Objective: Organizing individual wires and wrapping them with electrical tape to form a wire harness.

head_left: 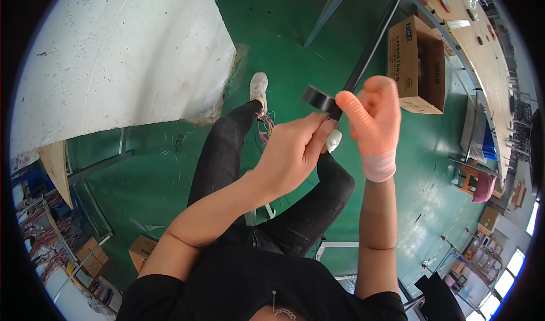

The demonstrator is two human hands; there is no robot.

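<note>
Green floor (269, 28) spreads between a white table (142, 54) and a long bench (485, 65), a black cable (374, 44) slanting across the gap.

The table's chipped edge stands off to the left and the bench's to the right, both well apart from the bare left hand (289, 148) and the gloved right hand (379, 119). Scraps speckle the floor, and an open carton (400, 65) sits near the bench. Thumb against fingers, the left hand pinches the cable, which runs up and rightward from there. Black tape (319, 100), on its roll, sits beside the cable, just above the left fingertips. On the right, the thumb points toward the cable and the fingers curl, blurred; whether they grip anything, I can't tell.
</note>
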